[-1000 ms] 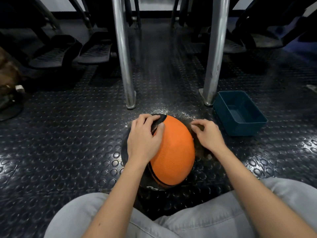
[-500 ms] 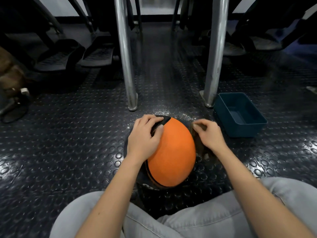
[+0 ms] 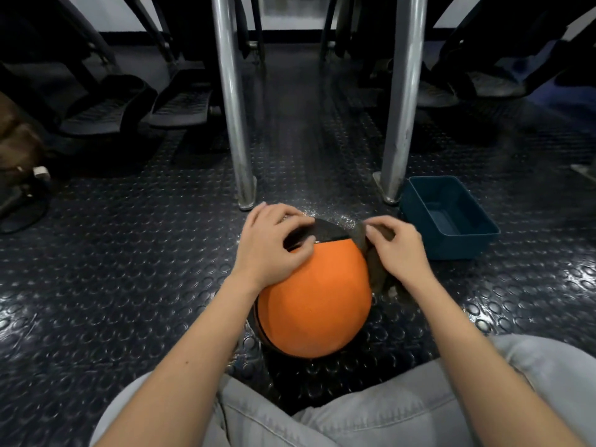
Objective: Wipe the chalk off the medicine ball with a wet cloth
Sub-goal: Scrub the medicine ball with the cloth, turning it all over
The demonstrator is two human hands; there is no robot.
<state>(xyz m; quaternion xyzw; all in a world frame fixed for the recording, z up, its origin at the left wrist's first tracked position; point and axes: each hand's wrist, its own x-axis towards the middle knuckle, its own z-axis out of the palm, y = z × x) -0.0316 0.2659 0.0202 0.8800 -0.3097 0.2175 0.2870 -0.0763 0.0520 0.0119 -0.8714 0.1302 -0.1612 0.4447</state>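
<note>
Lower frame: two knees in grey trousers [image 3: 354, 421] framing studded black floor [image 3: 96, 285]. Centre: one orange-and-black medicine ball [image 3: 316, 298] sitting on floor. Left hand [image 3: 271, 243] gripping ball's top, fingers bent, slightly spread. Right hand [image 3: 400, 250] pinching dark cloth [image 3: 375, 272] against ball's right side. Right of centre: one teal bin [image 3: 451, 246], bare bottom showing. Beyond: two metal posts [image 3: 232, 108]. Upper left: two pedals [image 3: 96, 111].

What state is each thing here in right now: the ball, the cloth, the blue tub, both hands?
medicine ball: resting on the floor, orange panel up, no chalk visible there.
cloth: bunched, pressed against the ball's right side.
left hand: gripping the ball's top left.
right hand: pinching the cloth.
tub: upright, open, apparently empty.
</note>
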